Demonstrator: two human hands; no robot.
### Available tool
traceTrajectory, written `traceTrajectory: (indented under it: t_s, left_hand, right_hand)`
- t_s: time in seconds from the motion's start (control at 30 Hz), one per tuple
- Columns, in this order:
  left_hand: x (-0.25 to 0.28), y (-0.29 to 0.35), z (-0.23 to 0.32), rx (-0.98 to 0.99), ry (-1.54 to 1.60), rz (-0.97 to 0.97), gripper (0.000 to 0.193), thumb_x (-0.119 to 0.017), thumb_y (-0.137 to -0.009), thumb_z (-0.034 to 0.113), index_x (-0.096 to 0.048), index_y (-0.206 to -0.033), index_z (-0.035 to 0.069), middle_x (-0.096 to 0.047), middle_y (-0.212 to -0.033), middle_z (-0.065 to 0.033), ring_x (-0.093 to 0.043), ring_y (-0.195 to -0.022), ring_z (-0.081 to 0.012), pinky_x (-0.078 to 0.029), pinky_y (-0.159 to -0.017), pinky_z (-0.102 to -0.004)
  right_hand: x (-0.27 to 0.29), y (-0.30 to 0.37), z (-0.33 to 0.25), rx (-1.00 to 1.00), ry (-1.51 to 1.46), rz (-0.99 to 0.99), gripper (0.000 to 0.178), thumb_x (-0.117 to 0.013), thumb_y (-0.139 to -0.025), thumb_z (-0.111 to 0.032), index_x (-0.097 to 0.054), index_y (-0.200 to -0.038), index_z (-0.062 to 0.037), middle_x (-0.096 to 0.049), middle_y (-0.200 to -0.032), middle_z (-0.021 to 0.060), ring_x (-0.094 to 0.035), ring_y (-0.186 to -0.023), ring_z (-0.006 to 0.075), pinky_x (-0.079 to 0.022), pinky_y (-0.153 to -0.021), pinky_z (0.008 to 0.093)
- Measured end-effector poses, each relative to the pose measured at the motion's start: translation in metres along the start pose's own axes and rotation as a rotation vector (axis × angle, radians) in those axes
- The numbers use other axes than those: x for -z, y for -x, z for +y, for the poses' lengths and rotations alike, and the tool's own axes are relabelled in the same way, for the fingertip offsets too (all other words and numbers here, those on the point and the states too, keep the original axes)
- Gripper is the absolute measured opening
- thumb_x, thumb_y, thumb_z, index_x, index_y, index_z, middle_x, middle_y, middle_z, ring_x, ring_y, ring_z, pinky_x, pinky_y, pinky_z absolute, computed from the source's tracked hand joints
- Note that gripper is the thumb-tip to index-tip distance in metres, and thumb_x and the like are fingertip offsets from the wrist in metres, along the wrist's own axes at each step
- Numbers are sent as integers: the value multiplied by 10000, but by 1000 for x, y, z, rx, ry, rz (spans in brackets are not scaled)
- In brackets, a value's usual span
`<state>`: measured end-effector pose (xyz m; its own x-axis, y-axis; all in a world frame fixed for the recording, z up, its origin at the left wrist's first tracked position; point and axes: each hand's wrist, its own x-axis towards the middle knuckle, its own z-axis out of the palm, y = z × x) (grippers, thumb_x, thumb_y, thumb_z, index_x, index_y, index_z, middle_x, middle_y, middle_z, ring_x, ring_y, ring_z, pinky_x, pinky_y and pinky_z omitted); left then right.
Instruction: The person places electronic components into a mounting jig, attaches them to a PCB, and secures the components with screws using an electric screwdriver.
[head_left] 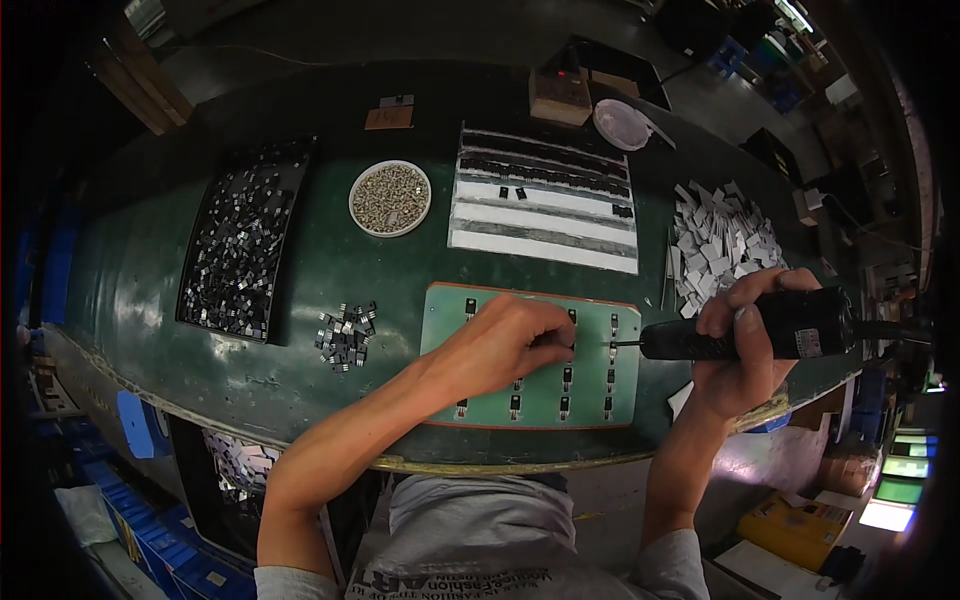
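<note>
A green board (587, 392) with an orange edge lies near the table's front edge. Rows of small black three-legged components (567, 378) are set out on it. My left hand (505, 342) reaches over its middle, thumb and fingers pinched together. Whatever sits between those fingertips is hidden, and the hand covers part of the rows. In my right hand (755, 350) is a black electric screwdriver (690, 341), held level with its cord trailing right. Its thin bit points left over the board's right column, a short way from my left fingertips.
Left of the board are a loose pile of components (347, 335) and a black tray (283, 225) full of them. Behind stand a white bowl of small screws (390, 200) and a white striped sheet (545, 240) with component rows. Pale thin pieces (715, 240) are heaped at right.
</note>
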<state>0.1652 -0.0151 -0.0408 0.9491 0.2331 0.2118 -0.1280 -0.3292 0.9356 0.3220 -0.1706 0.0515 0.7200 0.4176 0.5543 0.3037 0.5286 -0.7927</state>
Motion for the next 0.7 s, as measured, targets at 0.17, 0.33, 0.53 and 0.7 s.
traceTrajectory:
  t_s: [0.17,0.33,0.53,0.7]
  left_hand:
    - [1,2,-5,-33,-71,-28,160,-777,-823,7,-716,-969,-11,-721,-924,-139,-712,-859,-316,-560,-723,-379]
    - [-1,1,0,-23,-64,-16,183,-739,-819,-20,-732,-1002,-11,-714,-948,-165,-704,-873,-348,-562,-734,-404]
    - [-1,3,0,-14,-86,-27,195,-712,-831,-29,-733,-1024,-8,-713,-980,-172,-702,-881,-351,-559,-732,-412]
    - [-2,4,-1,-33,-125,-43,191,-732,-856,-9,-710,-1045,-1,-717,-975,-160,-707,-877,-331,-558,-715,-395]
  right_hand:
    - [-11,-2,5,-41,6,-99,468,-669,-787,63,-441,-1181,-41,-586,-782,143,-575,-554,169,-511,-540,274]
    - [-10,-3,6,-59,-4,-103,458,-680,-781,64,-436,-1153,-47,-590,-774,139,-571,-551,166,-511,-540,276]
    - [-7,0,3,-6,14,-135,464,-658,-759,45,-437,-1157,-43,-591,-781,147,-565,-551,166,-516,-532,279]
    - [-1,7,-19,101,-237,-107,454,-604,-830,-29,-417,-1243,-47,-545,-915,132,-550,-599,170,-506,-480,290]
